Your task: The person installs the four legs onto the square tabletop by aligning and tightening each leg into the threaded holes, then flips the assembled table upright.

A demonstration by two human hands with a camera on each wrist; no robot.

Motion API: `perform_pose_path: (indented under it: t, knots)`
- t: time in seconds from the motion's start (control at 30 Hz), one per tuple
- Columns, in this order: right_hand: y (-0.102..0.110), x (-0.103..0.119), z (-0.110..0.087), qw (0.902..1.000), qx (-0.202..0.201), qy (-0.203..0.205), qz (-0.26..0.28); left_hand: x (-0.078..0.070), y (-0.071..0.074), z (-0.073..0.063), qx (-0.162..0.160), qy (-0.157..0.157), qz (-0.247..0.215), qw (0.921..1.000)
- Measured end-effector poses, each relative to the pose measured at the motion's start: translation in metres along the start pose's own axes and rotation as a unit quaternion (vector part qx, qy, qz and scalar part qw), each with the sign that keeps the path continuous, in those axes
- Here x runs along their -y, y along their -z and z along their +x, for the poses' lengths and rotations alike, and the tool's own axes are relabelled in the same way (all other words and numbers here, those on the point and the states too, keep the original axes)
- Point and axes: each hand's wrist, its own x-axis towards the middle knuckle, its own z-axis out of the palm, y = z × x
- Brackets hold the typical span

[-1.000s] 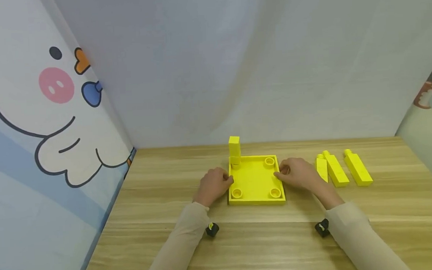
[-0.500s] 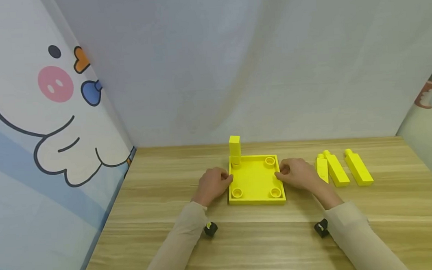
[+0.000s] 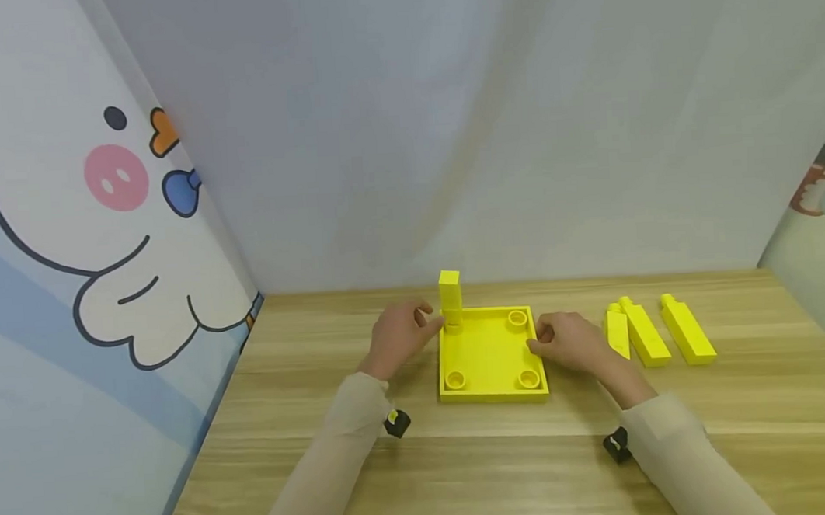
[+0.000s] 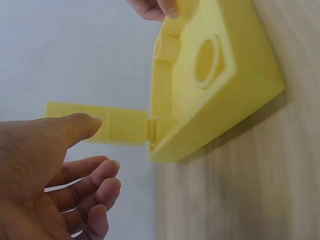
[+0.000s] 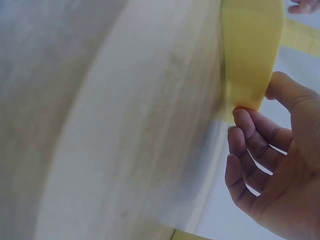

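A shallow yellow square tray [image 3: 491, 354] with round corner sockets lies on the table. A yellow square peg [image 3: 450, 290] stands upright in its far left corner. My left hand [image 3: 399, 337] is just left of that peg, thumb extended and fingers loosely bent. In the left wrist view the thumb overlaps the peg [image 4: 125, 125], and nothing is gripped between thumb and fingers. My right hand [image 3: 572, 341] pinches the tray's right wall; the right wrist view has the thumb on the rim and the index finger against the outer wall [image 5: 247, 55].
Several loose yellow pegs with round ends, including a peg [image 3: 688, 330] furthest right, lie right of my right hand. The wooden table [image 3: 508, 470] meets a pale curtain [image 3: 518, 127] at the back. Printed cloth [image 3: 58, 307] hangs at the left.
My left hand has left the tray's left wall and moved away from me towards the upright peg, its fingers loosening. The right hand keeps its place on the tray. The head view tilts slightly.
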Motion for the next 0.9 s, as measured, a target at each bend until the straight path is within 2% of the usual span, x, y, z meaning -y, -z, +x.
perform_pose_path:
  t: [0.27,0.53,0.9]
  knots:
    - [0.000,0.001,0.001,1.0000,-0.007,-0.004,0.006,-0.020,0.010,0.013,-0.030,0.001,0.012,0.9995]
    - [-0.003,0.000,0.000,0.9999,-0.003,-0.010,0.005,-0.035,0.011,0.023,-0.074,-0.031,0.028,0.9964]
    - [-0.002,0.002,-0.002,0.9999,-0.010,-0.002,0.008,-0.037,0.014,0.026,-0.057,-0.053,0.040,0.9962]
